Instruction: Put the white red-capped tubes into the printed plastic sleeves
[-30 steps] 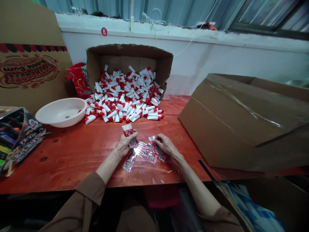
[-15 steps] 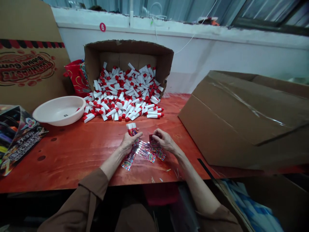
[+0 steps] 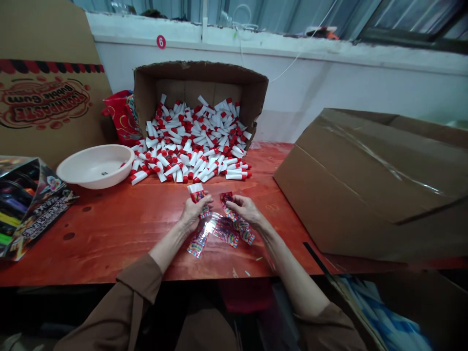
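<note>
My left hand (image 3: 193,210) is closed on a printed plastic packet (image 3: 198,194) with white tube ends showing at its top. To its right, my right hand (image 3: 246,209) pinches a flat, colourful printed wrapper (image 3: 225,199) by its side. Several more shiny printed wrappers (image 3: 227,234) lie overlapped on the red table between and below my hands, one of them (image 3: 198,243) slanting under my left wrist. Beyond my hands is a heap of white tubes with red caps (image 3: 193,141), spilling out of a cardboard box lying on its side.
The tipped cardboard box (image 3: 260,87) stands against the wall. A white bowl (image 3: 73,170) and an open display box (image 3: 44,209) are on the left, near a tall printed carton (image 3: 44,44). A big brown carton (image 3: 347,195) fills the right side of the red table (image 3: 120,234).
My right hand has lifted a wrapper's end upward and a little left, so more of its print shows. The left hand keeps its hold on the packet. The view has shifted slightly.
</note>
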### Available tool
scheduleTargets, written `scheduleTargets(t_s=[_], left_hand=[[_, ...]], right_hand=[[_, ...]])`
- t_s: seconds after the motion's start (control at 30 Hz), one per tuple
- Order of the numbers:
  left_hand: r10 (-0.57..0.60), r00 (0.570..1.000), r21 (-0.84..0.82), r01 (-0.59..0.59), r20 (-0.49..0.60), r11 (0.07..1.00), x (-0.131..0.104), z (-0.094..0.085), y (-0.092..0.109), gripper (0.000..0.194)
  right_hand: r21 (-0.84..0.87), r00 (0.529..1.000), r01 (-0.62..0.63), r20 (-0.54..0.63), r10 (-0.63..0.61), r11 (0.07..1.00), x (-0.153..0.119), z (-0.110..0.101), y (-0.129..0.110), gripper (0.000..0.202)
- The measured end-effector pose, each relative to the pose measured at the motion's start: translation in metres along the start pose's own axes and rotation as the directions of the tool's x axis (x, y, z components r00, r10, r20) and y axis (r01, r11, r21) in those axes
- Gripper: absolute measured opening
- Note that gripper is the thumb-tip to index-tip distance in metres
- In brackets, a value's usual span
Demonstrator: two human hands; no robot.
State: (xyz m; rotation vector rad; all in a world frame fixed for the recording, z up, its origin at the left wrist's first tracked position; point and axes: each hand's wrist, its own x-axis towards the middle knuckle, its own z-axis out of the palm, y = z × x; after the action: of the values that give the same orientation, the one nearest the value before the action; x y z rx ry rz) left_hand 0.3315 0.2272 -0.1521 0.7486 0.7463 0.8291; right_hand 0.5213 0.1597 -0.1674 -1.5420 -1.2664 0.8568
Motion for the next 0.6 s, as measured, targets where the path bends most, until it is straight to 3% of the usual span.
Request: scheduleTargets(t_s=[0.1, 0.2, 0.33, 0.5, 0.6], left_hand=[[-0.099, 0.994, -0.120, 0.103, 0.035, 0.987, 0.001, -0.014, 0.007, 0.022], [-0.128, 0.991, -0.192, 0.134, 0.045, 0.972, 0.000, -0.026, 0.010, 0.012], [-0.099, 0.993, -0.101, 0.105, 0.058, 0.989, -0.004, -0.032, 0.010, 0.005], [-0.072, 0.995, -0.093, 0.079, 0.071, 0.993, -0.011, -0.031, 0.013, 0.016], [-0.048, 0.997, -0.116, 0.055, 0.066, 0.992, -0.013, -0.031, 0.013, 0.024]], right_hand=[[-0.084, 0.998, -0.067, -0.006, 0.066, 0.994, 0.003, -0.003, 0.009, 0.046], [-0.132, 0.994, -0.105, 0.020, 0.108, 0.986, 0.007, -0.006, 0.017, 0.051], [-0.201, 0.992, -0.096, 0.063, 0.111, 0.975, 0.011, -0.009, 0.022, 0.055], [-0.283, 0.991, -0.088, 0.069, 0.112, 0.955, 0.016, -0.007, 0.020, 0.059], [-0.427, 0.995, -0.049, 0.059, 0.082, 0.903, 0.014, -0.009, 0.016, 0.054]])
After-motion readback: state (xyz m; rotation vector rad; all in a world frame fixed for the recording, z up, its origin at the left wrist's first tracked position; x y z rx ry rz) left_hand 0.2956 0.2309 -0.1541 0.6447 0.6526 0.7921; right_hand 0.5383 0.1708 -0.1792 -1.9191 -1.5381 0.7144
